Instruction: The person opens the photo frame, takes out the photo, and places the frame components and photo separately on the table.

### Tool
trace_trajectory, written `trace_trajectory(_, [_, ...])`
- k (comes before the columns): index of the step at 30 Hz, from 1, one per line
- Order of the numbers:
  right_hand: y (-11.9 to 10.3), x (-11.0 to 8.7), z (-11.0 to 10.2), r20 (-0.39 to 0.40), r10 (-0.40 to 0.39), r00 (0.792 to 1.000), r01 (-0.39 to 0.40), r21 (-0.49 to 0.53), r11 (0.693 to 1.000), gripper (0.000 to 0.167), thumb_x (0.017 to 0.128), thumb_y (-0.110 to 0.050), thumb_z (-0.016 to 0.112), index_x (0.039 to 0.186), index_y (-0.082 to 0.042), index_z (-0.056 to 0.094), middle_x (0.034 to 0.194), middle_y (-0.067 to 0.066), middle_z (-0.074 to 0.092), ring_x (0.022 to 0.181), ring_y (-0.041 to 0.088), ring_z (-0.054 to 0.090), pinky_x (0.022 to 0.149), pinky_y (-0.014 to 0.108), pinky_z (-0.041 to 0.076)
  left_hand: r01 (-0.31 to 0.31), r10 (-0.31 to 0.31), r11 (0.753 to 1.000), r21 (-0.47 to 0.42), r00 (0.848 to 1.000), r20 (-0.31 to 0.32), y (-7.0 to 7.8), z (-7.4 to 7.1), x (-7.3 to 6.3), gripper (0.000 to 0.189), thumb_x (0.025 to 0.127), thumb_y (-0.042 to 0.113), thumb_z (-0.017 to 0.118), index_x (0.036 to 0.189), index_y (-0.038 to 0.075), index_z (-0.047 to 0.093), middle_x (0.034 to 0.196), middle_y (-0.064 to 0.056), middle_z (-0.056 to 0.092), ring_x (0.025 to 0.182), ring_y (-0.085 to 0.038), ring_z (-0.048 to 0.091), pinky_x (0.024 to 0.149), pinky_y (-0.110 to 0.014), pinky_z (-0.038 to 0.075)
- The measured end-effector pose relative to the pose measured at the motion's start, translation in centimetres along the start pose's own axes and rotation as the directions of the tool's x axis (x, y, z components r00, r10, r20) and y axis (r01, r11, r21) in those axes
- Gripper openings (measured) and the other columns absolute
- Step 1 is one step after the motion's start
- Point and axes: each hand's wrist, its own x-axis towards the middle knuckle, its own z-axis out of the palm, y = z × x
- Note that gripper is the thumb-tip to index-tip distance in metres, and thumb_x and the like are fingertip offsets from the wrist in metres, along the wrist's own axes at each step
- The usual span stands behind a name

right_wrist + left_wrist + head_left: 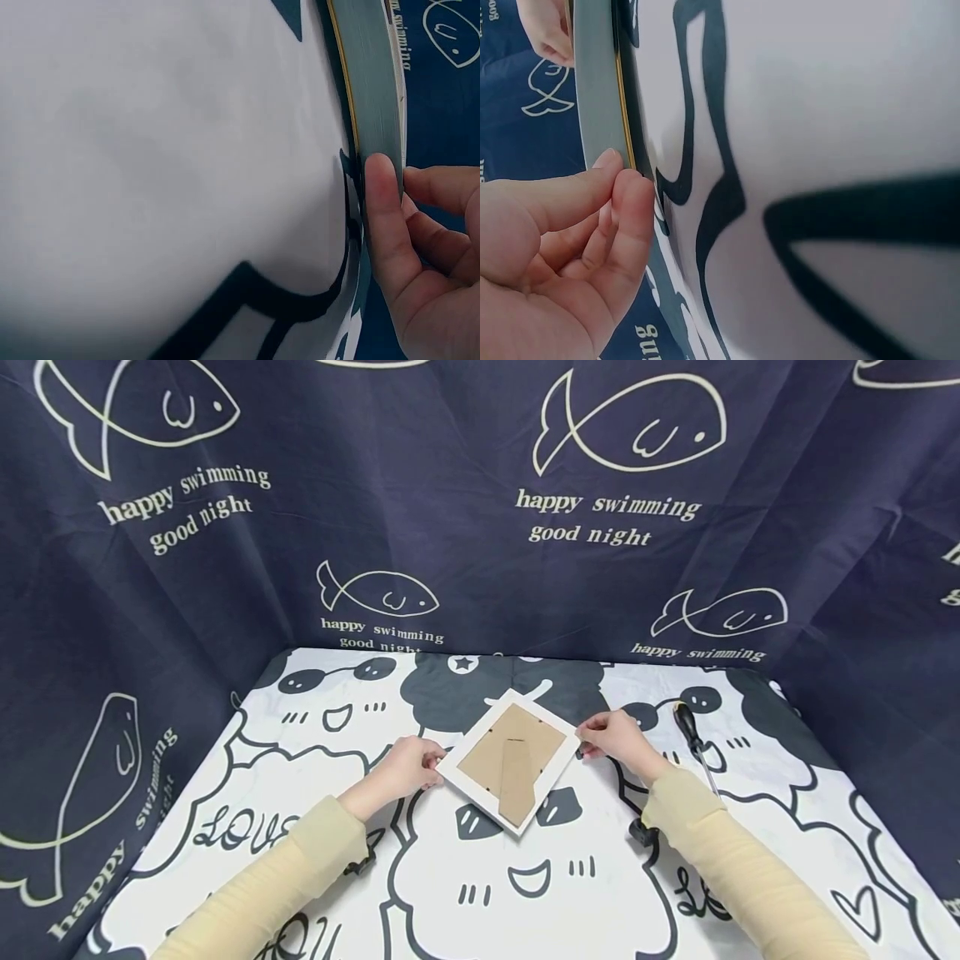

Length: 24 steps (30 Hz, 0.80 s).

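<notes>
A white picture frame (474, 737) lies back side up and turned like a diamond, showing its brown backing board (480, 762) and a fold-out stand (516, 781). My left hand (407, 767) pinches its left corner between thumb and fingers. At the opposite corner, my right hand (617, 739) grips the frame the same way. Both wrist views look along the frame's side edge, with a thin gold line beside it; the left hand (570, 247) and the right hand (427, 255) each hold that edge close over the cloth. The frame's front is hidden.
A screwdriver (687, 724) with a black and yellow handle lies right of the right hand, its shaft partly behind the sleeve. A white cloth with black cartoon drawings (525, 910) covers the table. Dark blue fish-print curtains (480, 510) enclose the back and sides.
</notes>
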Motion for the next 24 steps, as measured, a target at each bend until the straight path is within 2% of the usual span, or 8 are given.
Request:
trace_trajectory(7, [0.5,-0.7,0.1,0.013,0.029,1.000,-0.029,0.018,0.999,0.023,0.091,-0.010,0.059,0.101,0.010,0.063,0.072,0.009,0.066,0.059,0.012,0.065,0.059,0.026,0.056,0.013,-0.012,1.000,0.020,1.000,-0.011,-0.2,-0.2,0.4,0.021,0.074,0.001,0.076,0.094,0.004,0.072,0.060,0.004,0.054,0.050,-0.006,0.049,0.044,-0.017,0.035])
trace_trajectory(12, [0.7,-1.0,0.2,0.018,0.020,1.000,-0.021,0.028,0.999,0.023,0.091,-0.010,0.059,0.101,0.011,0.062,0.072,0.008,0.066,0.057,0.012,0.065,0.058,0.027,0.056,0.032,-0.032,0.999,0.034,0.999,-0.015,-0.1,-0.3,0.6,0.020,0.074,0.001,0.076,0.093,0.005,0.072,0.060,0.003,0.054,0.050,-0.006,0.047,0.044,-0.018,0.034])
trace_trajectory(19, [0.8,-1.3,0.2,0.013,0.024,1.000,-0.025,0.022,0.999,0.023,0.092,-0.009,0.057,0.100,0.012,0.062,0.069,0.007,0.065,0.057,0.011,0.064,0.058,0.027,0.056,0.045,-0.044,0.999,0.029,0.999,-0.022,-0.4,-0.2,1.2,0.020,0.076,0.001,0.074,0.096,0.003,0.072,0.062,0.002,0.054,0.051,-0.007,0.055,0.045,-0.017,0.038])
trace_trajectory(24, [1.0,-1.6,0.3,-0.002,0.029,1.000,-0.028,0.012,1.000,0.023,0.092,-0.011,0.058,0.100,0.010,0.062,0.067,0.006,0.064,0.056,0.011,0.063,0.056,0.026,0.055,0.048,-0.047,0.998,0.034,0.998,-0.029,-0.4,-0.3,1.6,0.021,0.077,0.002,0.073,0.098,0.004,0.071,0.064,0.002,0.054,0.052,-0.008,0.056,0.047,-0.019,0.041])
